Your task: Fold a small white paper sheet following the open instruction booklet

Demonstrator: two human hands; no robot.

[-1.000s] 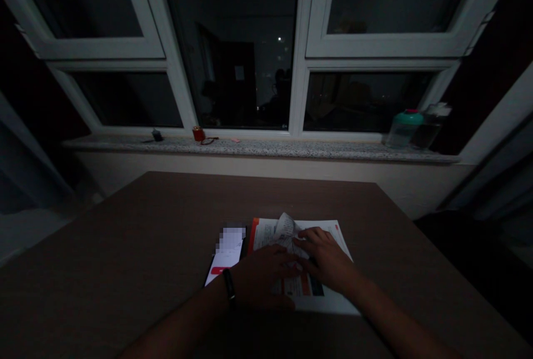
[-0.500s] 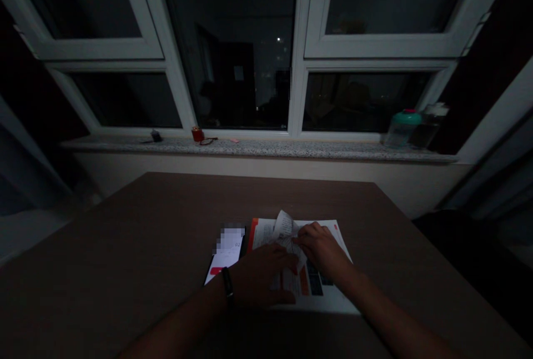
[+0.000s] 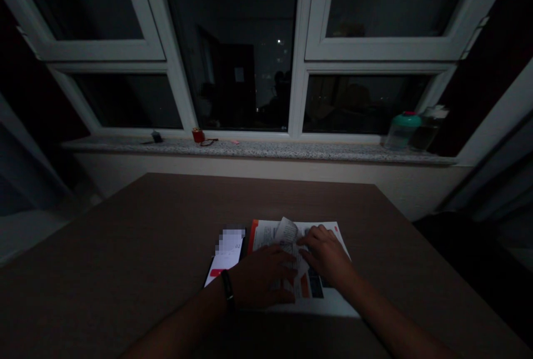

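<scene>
A printed booklet or sheet [image 3: 333, 303] with an orange left edge lies on the table, and a smaller crumpled slip of printed paper [image 3: 286, 230] rests on it, its far end raised and curled. My left hand [image 3: 263, 277], a dark band on its wrist, lies over the near left part of the slip with fingers spread. At the slip's right side is my right hand [image 3: 327, 252], fingers bent and apart, fingertips close to the paper's edge. Dim light hides whether those fingertips touch it. Part of the slip is covered by my left fingers.
A lit phone [image 3: 227, 259] lies left of the booklet, partly behind my left wrist. The brown table [image 3: 166, 220] reaches toward a stone windowsill [image 3: 266, 149]. On the sill stand a small red container [image 3: 197, 135] and a clear jug with a green top [image 3: 403, 130].
My right fingers have loosened from the slip and shifted slightly right. The slip's raised end sits a little lower. My left hand stays nearly in place.
</scene>
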